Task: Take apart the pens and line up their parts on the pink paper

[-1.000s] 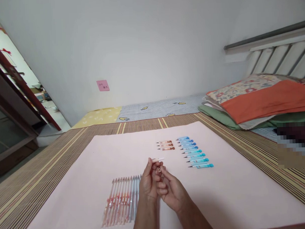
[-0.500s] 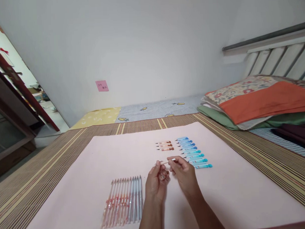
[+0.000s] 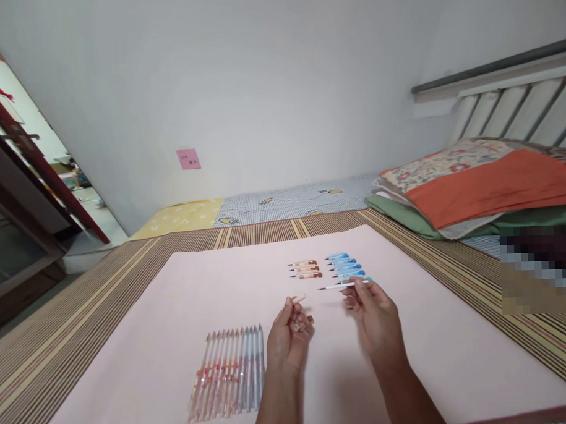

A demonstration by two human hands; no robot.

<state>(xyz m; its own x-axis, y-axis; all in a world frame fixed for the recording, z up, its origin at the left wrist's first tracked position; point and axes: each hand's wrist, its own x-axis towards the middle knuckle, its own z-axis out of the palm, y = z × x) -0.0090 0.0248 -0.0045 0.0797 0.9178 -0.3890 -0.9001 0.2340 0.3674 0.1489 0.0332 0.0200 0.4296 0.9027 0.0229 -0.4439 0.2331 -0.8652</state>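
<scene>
Between the thumb and fingers of my left hand (image 3: 285, 339) is a small peach-coloured tube (image 3: 299, 298). Something small and brownish also shows among its curled fingers, too small to make out. My right hand (image 3: 377, 317) pinches a slim white pencil (image 3: 336, 287) by its right end, its dark tip pointing left. The pencil and the tube are apart. Beyond my hands lie several brown-capped pencils (image 3: 306, 269) in a short column. Beside them is a column of blue-capped pencils (image 3: 343, 265), its lower part covered by my right hand.
Several clear pens (image 3: 228, 368) with reddish and bluish parts lie side by side at the front left of the pale pink sheet (image 3: 143, 340). The sheet rests on a striped mat (image 3: 82, 305). Folded bedding (image 3: 486, 186) is piled at the right; a pink note (image 3: 188, 159) is on the wall.
My right hand has moved right, away from my left, carrying the white pencil out of the peach tube. My left hand stays nearly in place with the tube.
</scene>
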